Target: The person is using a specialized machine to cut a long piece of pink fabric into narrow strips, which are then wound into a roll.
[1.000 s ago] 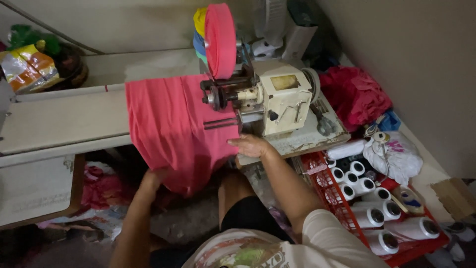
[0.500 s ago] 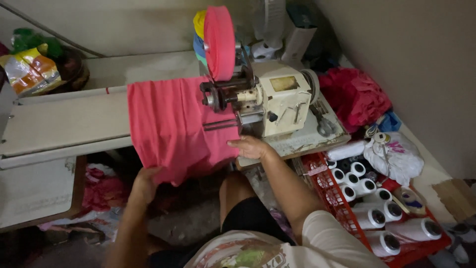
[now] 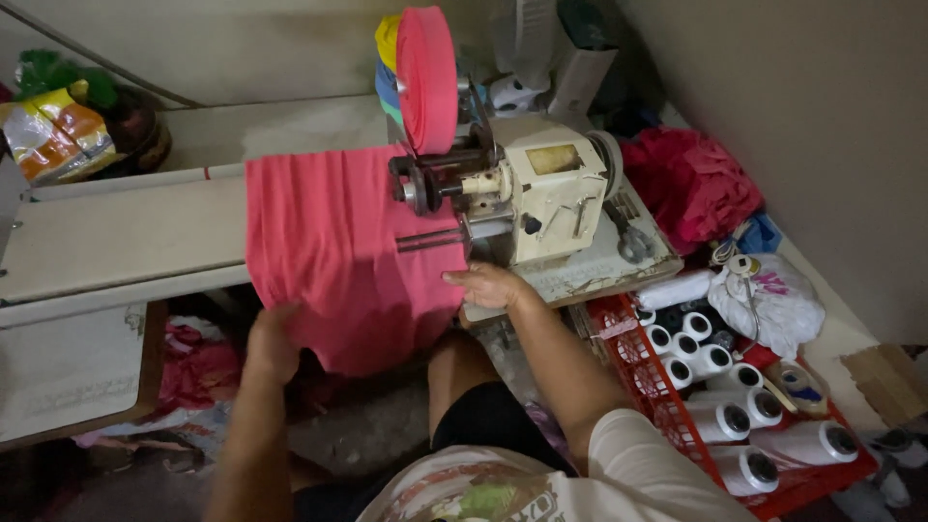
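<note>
The sewing machine [image 3: 541, 198] stands on the bench [image 3: 116, 242], toward its right end. A piece of cloth [image 3: 338, 251] lies across the bench just left of the machine and hangs over the near edge. A roll of tape [image 3: 427, 77] sits upright above the machine. The left hand [image 3: 273, 338] touches the hanging cloth from below; the right hand [image 3: 493, 287] rests on its right edge, before the machine. A crate [image 3: 667, 406] of thread cones [image 3: 720, 420] stands on the floor to the right, a heap of fabric [image 3: 691, 188] behind it.

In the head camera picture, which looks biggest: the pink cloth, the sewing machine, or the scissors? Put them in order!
1. Pink cloth, draped over the table edge.
2. Sewing machine, somewhat smaller.
3. Scissors, by far the smallest, lying beside the machine.
</note>
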